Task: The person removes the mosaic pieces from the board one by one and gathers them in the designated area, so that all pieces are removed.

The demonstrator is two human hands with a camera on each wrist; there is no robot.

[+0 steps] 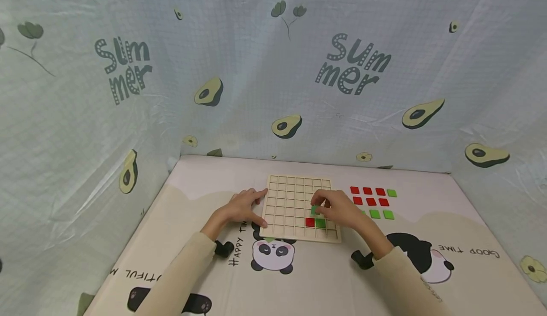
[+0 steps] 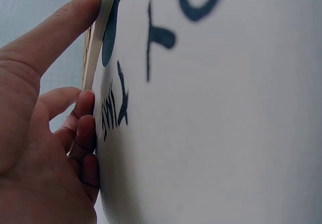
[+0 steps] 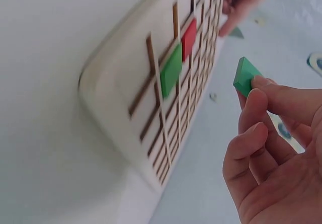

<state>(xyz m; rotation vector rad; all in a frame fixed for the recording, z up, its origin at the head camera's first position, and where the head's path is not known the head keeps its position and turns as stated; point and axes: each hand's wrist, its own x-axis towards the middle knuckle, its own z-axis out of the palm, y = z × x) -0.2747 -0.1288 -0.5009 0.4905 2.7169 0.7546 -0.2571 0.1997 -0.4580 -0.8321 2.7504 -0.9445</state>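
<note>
A pale wooden grid board [image 1: 282,202] lies on the table, with a red square tile [image 1: 310,222] and a green square tile [image 3: 171,71] side by side in cells near its front edge. My left hand [image 1: 241,207] rests at the board's left side, its thumb and forefinger spread apart and touching the edge; the other fingers bend loosely beside it. Above the board's right part, my right hand [image 1: 337,207] pinches another green square tile [image 3: 243,76] between thumb and fingertips. That tile is held tilted, apart from the board in the right wrist view.
To the right of the board, loose red tiles [image 1: 367,190] and green tiles [image 1: 374,214] lie in rows, partly hidden by the right hand. The tablecloth [image 1: 316,278] carries panda prints and lettering. A patterned curtain [image 1: 239,60] closes off the back and sides.
</note>
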